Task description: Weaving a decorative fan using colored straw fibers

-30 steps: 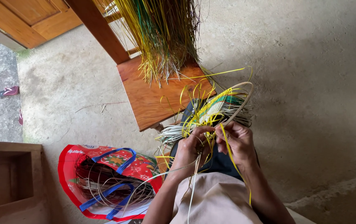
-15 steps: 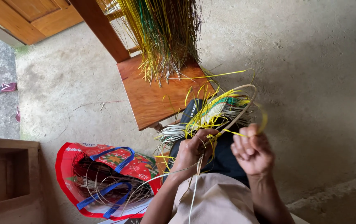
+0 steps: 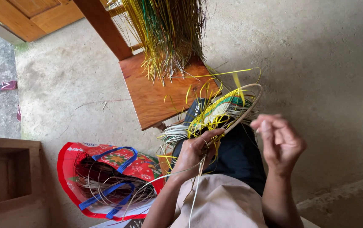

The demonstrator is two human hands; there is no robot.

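1. Two hands sit in the lower centre of the frame. I see the left hand [image 3: 195, 150] clenched on the near edge of a half-woven fan [image 3: 217, 113], gripping its strips where the pale hoop rim meets the weave.
2. I see the right hand [image 3: 279, 142] raised to the right of the fan, apart from it, fingers curled with fingertips pinched; whether a strip sits between them I cannot tell.
3. Loose yellow strips [image 3: 215, 76] curl up from the fan.
4. At upper centre, a wooden bench [image 3: 156, 95] bears a bundle of yellow-green strips [image 3: 164, 33].
5. At lower left a red bag [image 3: 105, 179] with blue handles lies on the concrete floor [image 3: 316, 63].
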